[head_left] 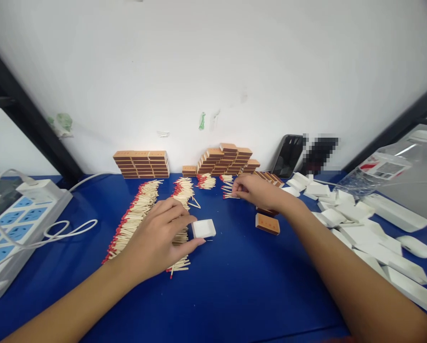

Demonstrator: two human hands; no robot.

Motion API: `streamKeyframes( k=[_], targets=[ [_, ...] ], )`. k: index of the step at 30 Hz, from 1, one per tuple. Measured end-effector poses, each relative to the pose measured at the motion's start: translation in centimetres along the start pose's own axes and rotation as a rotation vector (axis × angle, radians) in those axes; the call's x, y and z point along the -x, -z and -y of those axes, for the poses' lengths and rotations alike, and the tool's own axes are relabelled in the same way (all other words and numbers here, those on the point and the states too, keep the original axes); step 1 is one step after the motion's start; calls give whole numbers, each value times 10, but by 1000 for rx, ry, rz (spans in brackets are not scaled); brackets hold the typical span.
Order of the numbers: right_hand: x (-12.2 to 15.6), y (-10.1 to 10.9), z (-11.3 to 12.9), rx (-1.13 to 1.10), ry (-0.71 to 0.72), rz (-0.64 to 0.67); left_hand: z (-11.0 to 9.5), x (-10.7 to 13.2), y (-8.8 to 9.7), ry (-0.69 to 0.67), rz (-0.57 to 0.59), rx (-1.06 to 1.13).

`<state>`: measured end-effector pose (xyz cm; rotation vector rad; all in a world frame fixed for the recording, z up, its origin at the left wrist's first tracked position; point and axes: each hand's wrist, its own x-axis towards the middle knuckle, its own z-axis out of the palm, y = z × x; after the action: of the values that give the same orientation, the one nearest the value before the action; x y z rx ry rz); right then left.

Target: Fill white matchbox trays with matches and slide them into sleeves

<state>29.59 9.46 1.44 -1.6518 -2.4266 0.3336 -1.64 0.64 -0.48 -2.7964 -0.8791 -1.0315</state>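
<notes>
My left hand [163, 231] has thumb and index finger at the left end of a small white matchbox tray [204, 228] resting on the blue table. The tray looks empty inside. Farther back, my right hand [252, 189] pinches at a few red-tipped matches [228, 189] lying in a small bunch. Another small pile of matches [206, 181] is to its left. Long rows of matches [137, 209] run beside and partly beneath my left hand. Close to my right wrist lies an orange-brown matchbox sleeve [267, 224], with more sleeves partly hidden behind the arm.
Stacked matchboxes [141, 164] line the wall, with a second, uneven stack [226, 161] in the middle. White trays [356, 224] are heaped at right, near a plastic bottle [374, 166]. A phone [288, 155] leans against the wall. A power strip [24, 228] with cables sits at left.
</notes>
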Motion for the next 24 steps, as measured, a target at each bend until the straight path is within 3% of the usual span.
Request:
streamKeyframes(
  k=[6, 14, 24],
  targets=[
    [-4, 0, -9, 12, 57, 11, 0, 0, 1, -20, 15, -1],
    [0, -2, -7, 5, 2, 131, 2, -1, 2, -12, 21, -6],
    [5, 1, 7, 26, 41, 49, 4, -3, 3, -1, -14, -33]
  ],
)
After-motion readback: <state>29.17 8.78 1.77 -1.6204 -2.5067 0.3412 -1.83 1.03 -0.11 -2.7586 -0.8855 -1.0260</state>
